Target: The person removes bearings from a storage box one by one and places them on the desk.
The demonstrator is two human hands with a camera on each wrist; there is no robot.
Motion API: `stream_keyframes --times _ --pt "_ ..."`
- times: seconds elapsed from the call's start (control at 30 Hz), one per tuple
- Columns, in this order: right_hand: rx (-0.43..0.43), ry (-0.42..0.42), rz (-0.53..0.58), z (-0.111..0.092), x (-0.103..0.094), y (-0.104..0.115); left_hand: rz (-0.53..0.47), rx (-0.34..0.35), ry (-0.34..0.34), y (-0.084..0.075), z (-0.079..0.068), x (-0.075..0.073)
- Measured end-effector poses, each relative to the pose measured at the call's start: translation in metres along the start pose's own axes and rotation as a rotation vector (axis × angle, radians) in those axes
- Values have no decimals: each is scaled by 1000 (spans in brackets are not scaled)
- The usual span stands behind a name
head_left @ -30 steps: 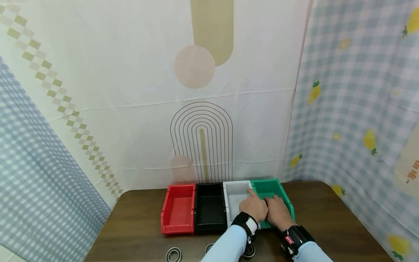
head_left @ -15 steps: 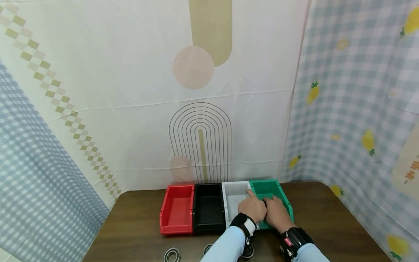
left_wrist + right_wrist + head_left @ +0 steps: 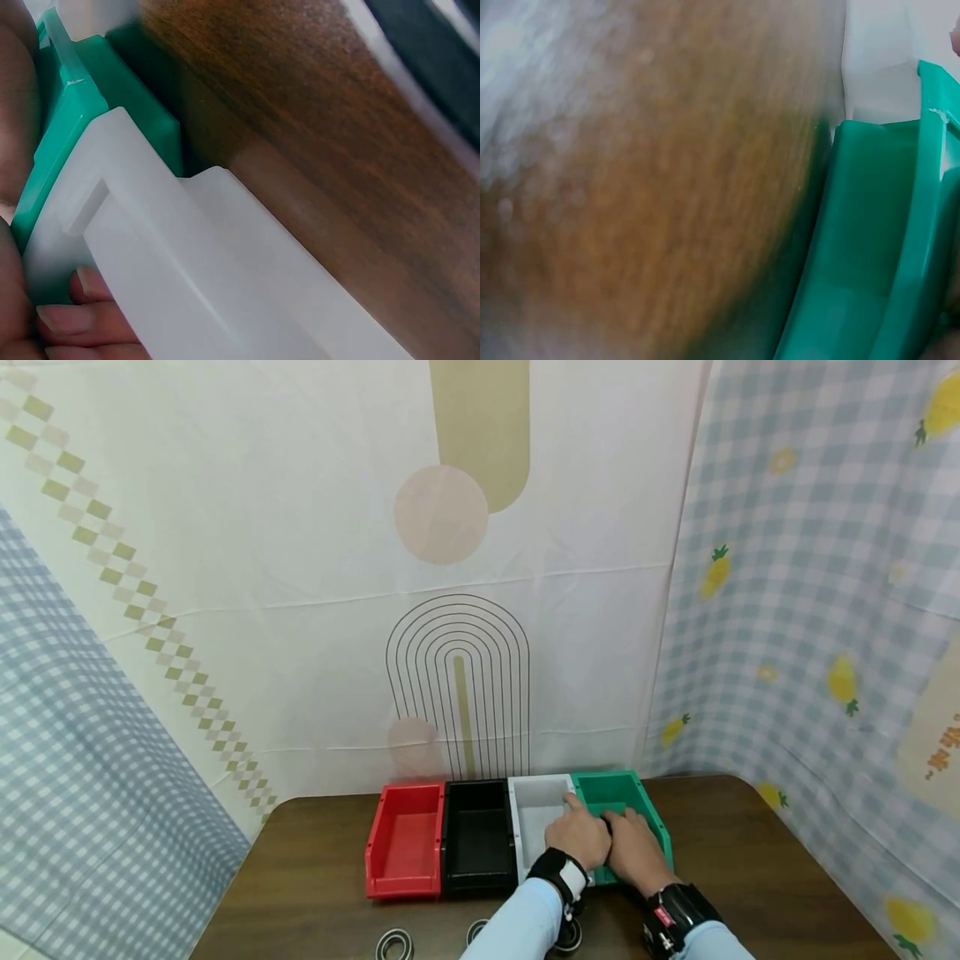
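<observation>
The white bin (image 3: 529, 823) and the green bin (image 3: 604, 786) stand side by side at the right end of a row of bins. My left hand (image 3: 579, 837) lies over their adjoining walls, its forefinger pointing forward. In the left wrist view its other fingers (image 3: 82, 319) curl inside the white bin, against its side wall. My right hand (image 3: 636, 850) reaches down into the green bin, close beside the left; its fingertips are mostly hidden. A small dark patch shows between the hands, and I cannot tell what it is.
A red bin (image 3: 406, 838) and a black bin (image 3: 480, 837) continue the row to the left. Metal ring bearings lie in front on the brown table (image 3: 300, 893): one bearing (image 3: 393, 945) at left, others partly under the left sleeve. A patterned cloth (image 3: 322, 693) hangs behind.
The whole view has shifted very slightly. Both hands and the bins keep the same places relative to one another.
</observation>
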State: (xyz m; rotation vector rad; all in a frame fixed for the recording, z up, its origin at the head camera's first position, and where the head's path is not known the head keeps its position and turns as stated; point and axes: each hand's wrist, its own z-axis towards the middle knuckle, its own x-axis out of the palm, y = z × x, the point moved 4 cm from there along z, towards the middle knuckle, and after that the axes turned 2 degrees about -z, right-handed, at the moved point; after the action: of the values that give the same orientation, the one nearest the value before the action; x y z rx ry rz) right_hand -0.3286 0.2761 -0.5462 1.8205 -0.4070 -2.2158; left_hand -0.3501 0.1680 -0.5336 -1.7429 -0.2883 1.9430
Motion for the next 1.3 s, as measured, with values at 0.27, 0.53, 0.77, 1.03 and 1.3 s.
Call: stream_keyframes --times 0.27,0.53,0.77,1.03,1.3 --pt "-14 -16 6 0 -2 1 -4 -18 9 -1 0 -3" --pt "-34 -25 16 -1 -6 -5 4 -23 21 -9 -3 -5" --pt "-13 -15 8 -11 -8 -5 -1 -35 56 -6 -3 2" --pt "-37 -143 47 -39 -27 6 15 -17 65 -2 1 4" --pt "-48 -137 37 -55 -40 15 18 -22 72 0 0 0"
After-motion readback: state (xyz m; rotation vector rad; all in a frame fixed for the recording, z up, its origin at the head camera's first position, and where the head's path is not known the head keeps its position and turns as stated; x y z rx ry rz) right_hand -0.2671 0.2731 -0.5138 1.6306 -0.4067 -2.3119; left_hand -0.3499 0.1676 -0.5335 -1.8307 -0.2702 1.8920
